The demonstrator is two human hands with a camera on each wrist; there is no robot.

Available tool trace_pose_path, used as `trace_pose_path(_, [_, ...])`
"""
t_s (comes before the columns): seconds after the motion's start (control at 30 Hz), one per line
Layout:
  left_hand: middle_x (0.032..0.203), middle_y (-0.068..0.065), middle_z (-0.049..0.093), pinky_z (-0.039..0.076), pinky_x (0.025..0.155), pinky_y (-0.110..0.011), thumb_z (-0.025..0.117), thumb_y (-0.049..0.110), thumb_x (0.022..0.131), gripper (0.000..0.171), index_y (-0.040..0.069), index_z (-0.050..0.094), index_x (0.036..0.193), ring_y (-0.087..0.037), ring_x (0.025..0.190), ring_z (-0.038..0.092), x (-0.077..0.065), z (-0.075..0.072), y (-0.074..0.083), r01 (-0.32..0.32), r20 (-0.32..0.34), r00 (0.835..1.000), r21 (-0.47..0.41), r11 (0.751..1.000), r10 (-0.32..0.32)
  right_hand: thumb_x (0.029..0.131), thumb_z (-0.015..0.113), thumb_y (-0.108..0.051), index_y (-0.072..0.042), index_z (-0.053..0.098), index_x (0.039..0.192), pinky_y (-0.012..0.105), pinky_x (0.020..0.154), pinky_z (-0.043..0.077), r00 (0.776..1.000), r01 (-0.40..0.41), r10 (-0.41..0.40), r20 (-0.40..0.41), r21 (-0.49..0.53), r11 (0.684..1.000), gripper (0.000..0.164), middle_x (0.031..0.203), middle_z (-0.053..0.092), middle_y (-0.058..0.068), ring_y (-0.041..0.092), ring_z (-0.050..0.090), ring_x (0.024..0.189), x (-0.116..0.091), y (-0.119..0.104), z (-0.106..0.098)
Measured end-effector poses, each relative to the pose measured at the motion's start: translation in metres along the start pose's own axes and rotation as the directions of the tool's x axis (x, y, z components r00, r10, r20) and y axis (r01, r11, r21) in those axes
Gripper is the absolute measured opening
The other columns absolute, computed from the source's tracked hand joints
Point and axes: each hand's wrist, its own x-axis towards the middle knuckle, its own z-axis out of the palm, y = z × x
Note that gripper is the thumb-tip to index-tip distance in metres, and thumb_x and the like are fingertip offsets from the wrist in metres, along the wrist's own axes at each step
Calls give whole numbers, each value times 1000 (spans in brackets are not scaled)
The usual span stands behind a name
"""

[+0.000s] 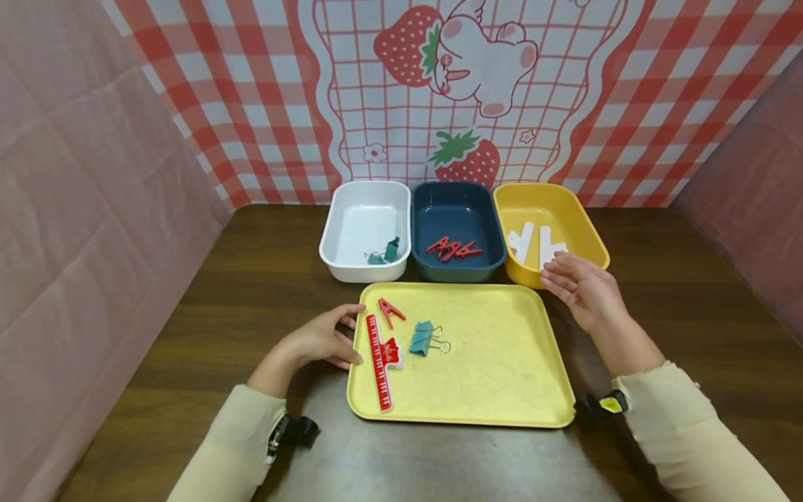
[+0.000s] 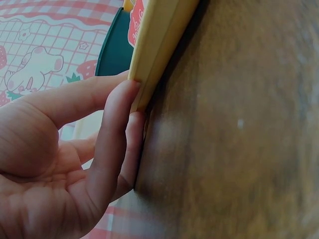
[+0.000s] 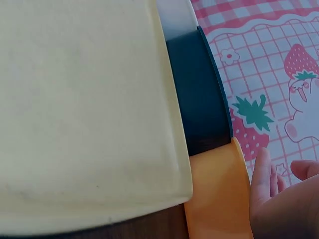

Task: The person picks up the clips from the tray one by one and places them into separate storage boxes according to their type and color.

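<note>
My left hand [image 1: 323, 340] is at the left edge of the yellow tray [image 1: 489, 390], its fingertips touching the rim; the left wrist view shows that contact close up. On the tray lie a red clothespin [image 1: 390, 312], a red clip with a piano-key pattern [image 1: 379, 366] and a teal binder clip [image 1: 422, 339] with wire handles. With relaxed fingers and nothing held, my right hand [image 1: 586, 289] hovers by the front of the yellow bin [image 1: 590, 240]. Two white clips [image 1: 544, 244] lie inside that bin, one partly hidden by the fingers.
Behind the tray stand a white bin [image 1: 335, 230] with teal binder clips [image 1: 390, 251] and a dark blue bin [image 1: 433, 202] with several red clothespins [image 1: 453, 248]. A checkered cloth [image 1: 263, 90] hangs behind the wooden table [image 1: 207, 314].
</note>
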Motion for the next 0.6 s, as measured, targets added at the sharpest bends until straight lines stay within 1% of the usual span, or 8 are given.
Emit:
trace_pose_path(0.23, [120,-18,38,59,63,-38,71,-15,71,83,9,34,141,-25,86,60,0,1,0,2,-12,1000,2,1000,-2,91,59,-10,-8,69,89,32,71,58,998,36,-34,47,-39,999,11,81,67,10,20,67,70,-2,6,1])
trace_pose_path(0.3, [121,-18,38,59,63,-38,71,-15,71,83,9,33,141,-25,87,60,0,1,0,-2,-7,1000,6,1000,2,92,58,-10,-8,69,89,32,71,57,997,50,-47,56,-54,997,11,81,67,10,20,67,71,-3,8,2])
trace_pose_path(0.5, [120,-18,39,59,63,-37,71,-15,71,83,10,35,141,-25,86,60,1,0,-1,3,-10,1000,-1,1000,-3,91,60,-12,-10,67,93,31,73,57,997,63,-58,43,-113,992,7,83,68,9,18,67,73,-7,12,6])
trace_pose_path(0.6, [120,-18,38,59,63,-37,71,-15,71,83,9,34,141,-25,86,60,0,0,-1,-4,1,1000,2,1000,4,90,61,-11,-10,67,93,31,72,57,997,69,-64,44,-130,989,7,83,68,8,18,67,73,-7,14,7])
